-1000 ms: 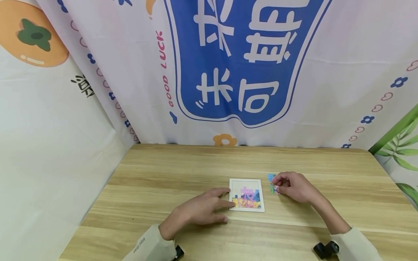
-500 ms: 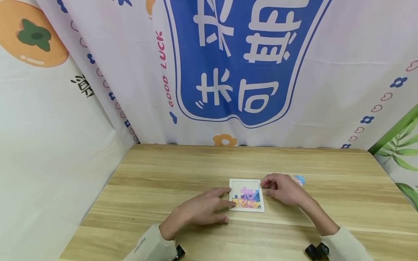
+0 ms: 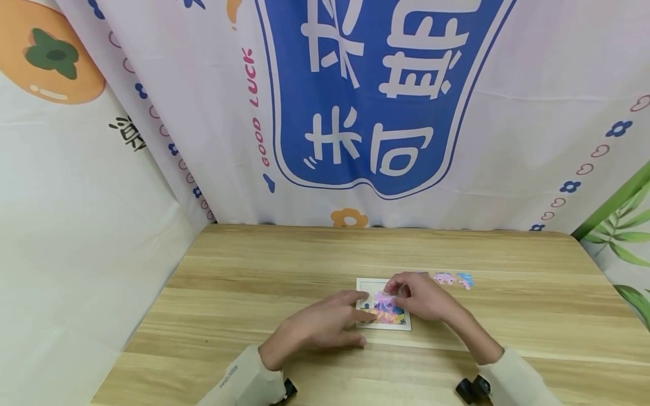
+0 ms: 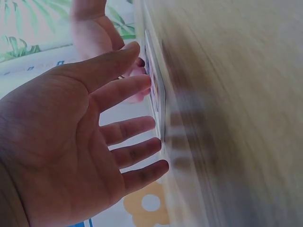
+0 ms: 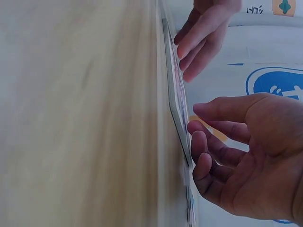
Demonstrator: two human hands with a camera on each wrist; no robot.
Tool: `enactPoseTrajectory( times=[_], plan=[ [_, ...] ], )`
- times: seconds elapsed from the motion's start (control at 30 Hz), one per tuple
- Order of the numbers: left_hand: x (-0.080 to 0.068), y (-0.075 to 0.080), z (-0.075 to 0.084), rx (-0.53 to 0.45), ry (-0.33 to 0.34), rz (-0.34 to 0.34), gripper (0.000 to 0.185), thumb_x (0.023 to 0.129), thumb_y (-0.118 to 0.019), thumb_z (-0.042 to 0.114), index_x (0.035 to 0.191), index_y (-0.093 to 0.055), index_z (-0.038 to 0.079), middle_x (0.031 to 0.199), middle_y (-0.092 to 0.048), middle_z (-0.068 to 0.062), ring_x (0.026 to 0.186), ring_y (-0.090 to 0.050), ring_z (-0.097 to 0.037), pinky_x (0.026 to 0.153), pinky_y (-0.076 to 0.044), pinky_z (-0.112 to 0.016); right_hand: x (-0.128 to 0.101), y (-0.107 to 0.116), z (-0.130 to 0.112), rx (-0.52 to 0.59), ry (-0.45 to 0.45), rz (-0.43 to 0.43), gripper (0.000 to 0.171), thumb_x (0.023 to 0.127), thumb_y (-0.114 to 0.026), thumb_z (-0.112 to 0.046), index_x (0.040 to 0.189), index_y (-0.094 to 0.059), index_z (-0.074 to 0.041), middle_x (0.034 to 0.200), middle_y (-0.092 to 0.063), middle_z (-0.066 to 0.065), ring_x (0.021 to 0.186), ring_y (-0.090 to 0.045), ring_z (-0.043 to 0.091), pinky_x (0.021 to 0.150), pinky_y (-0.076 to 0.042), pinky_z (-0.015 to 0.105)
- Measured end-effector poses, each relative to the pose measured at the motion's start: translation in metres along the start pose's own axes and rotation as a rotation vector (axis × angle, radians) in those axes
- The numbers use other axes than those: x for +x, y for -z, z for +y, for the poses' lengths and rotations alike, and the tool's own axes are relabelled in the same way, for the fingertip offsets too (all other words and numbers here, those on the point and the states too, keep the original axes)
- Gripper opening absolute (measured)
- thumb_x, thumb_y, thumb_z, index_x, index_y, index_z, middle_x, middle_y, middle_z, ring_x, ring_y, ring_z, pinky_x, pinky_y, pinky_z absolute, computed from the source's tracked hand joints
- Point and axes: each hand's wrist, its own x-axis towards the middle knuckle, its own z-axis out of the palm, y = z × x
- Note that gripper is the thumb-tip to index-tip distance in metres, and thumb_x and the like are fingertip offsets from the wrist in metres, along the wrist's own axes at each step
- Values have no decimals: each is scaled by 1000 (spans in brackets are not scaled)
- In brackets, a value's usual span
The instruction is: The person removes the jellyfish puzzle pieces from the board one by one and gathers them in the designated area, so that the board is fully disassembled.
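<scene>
A white-framed jigsaw board (image 3: 370, 286) lies flat on the wooden table, its lower part filled with a pink, yellow and blue picture (image 3: 389, 317). My left hand (image 3: 330, 320) is spread at the board's left side, two fingertips resting on it. Over the board's upper right, my right hand (image 3: 421, 294) pinches a puzzle piece between thumb and fingertips. That piece is mostly hidden by the fingers in the head view. In the right wrist view the right hand (image 5: 241, 151) has its thumb and index fingertip right at the board's edge (image 5: 176, 109).
Loose puzzle pieces lie right of the board, among them a pink one (image 3: 444, 278) and a blue and pink one (image 3: 464, 280). Printed white cloth (image 3: 223, 113) hangs behind the table (image 3: 284, 254) and along its left side. A black device sits at each wrist.
My right hand has gone left from the loose pieces to the board, uncovering the pieces behind it. The left hand has shifted slightly right, its fingers farther over the board.
</scene>
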Motion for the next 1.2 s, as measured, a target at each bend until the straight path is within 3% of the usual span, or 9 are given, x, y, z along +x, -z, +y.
enactPoseTrajectory(
  times=[0.53,1.2],
  plan=[
    [13,0,5,-1,22,-25,52,104,-71,45,153,-61,30,171,-42,-8,160,-39,-32,130,-37,-50,8,-5,-8,27,-23,-63,21,92,-76,0,111,-76,-8,103,-73,2,86,-60,12,76,-52,24],
    [13,-6,0,-45,42,-15,51,104,-70,44,153,-61,31,174,-39,-5,162,-34,-33,130,-37,-50,9,-9,-8,29,-25,-34,29,90,-75,8,115,-72,-6,96,-68,3,81,-58,12,71,-52,22]
  ],
)
